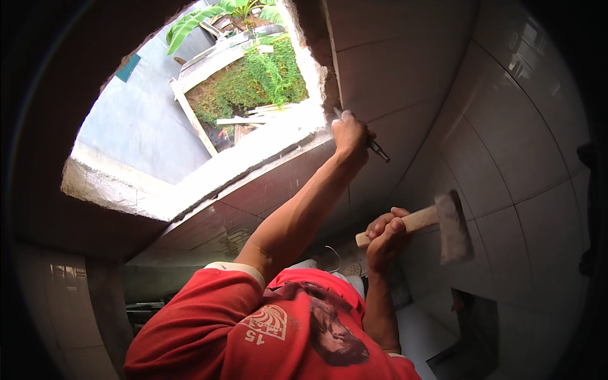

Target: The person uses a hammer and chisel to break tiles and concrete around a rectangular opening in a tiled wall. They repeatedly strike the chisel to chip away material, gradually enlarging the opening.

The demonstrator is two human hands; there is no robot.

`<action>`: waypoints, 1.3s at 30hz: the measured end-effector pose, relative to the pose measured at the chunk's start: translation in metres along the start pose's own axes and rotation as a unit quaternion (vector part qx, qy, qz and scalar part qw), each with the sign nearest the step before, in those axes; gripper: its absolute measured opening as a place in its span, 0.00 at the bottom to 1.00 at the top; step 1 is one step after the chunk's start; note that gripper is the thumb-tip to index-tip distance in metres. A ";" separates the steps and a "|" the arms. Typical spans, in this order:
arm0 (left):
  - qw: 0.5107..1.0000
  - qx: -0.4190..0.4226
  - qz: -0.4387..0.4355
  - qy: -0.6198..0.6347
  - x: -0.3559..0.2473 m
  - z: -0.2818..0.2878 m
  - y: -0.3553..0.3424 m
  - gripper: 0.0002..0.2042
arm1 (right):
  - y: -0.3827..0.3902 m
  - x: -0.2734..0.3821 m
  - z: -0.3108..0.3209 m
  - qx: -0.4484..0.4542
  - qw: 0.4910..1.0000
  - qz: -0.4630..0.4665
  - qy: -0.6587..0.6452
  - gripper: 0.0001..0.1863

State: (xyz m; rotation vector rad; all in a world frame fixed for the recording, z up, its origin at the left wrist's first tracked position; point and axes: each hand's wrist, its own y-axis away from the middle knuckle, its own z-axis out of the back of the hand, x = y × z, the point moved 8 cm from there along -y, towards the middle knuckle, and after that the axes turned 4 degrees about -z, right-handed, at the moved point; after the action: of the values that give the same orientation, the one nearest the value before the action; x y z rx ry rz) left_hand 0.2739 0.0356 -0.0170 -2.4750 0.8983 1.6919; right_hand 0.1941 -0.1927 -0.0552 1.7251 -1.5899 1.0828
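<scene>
Grasping a slim metal chisel (379, 151) in the left hand (351, 134), with fingers wrapped tight, up at the lower right corner of a rough wall opening (114, 193); front end close to the broken edge (330, 92), contact impossible to confirm from here. Gripping a hammer (423, 220) in the right hand (387, 233), with fist closed round the pale wooden handle and the dark, slightly blurred head well apart from the chisel's rear end, lower and further right. Might glance off that narrow end and hit the bare left hand, if swung off line or with sight dazzled by daylight through the opening. Could crack or loosen the neighbouring wall tiles (405, 69), from too hard or badly angled a blow so near the edge. Might also throw chips onto the bare left forearm (304, 210), or lose the chisel through the opening after a slackened grip. As for writing: noted only on the red shirt (202, 316), as small pale characters beside a swirl emblem (269, 320), upside down in this view; left uncopied. Found no legible brand or label on chisel or hammer.
</scene>
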 end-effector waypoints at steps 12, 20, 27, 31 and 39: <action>0.999 -0.031 0.020 -0.016 0.014 0.018 -0.026 0.14 | 0.000 -0.035 -0.009 0.102 0.961 -0.188 0.173 0.18; 0.992 0.059 -0.010 -0.114 0.022 0.037 0.014 0.15 | 0.003 -0.010 0.007 0.089 0.982 -0.104 0.126 0.21; 0.804 -0.047 -0.386 -0.450 -0.066 0.078 0.015 0.22 | 0.016 -0.002 0.053 0.054 0.979 -0.115 0.161 0.22; 0.736 -0.059 -0.322 -0.593 -0.081 0.095 -0.025 0.28 | 0.025 -0.002 0.079 0.040 0.976 -0.125 0.173 0.23; 0.798 0.037 -0.303 -0.520 -0.058 0.091 0.002 0.25 | 0.039 -0.006 0.098 0.022 0.966 -0.159 0.203 0.22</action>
State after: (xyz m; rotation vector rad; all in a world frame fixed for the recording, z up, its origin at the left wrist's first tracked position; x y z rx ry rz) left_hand 0.1813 0.0893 -0.0045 -1.1322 0.0162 2.1524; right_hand 0.1745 -0.2772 -0.1164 1.5882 -1.0072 1.2149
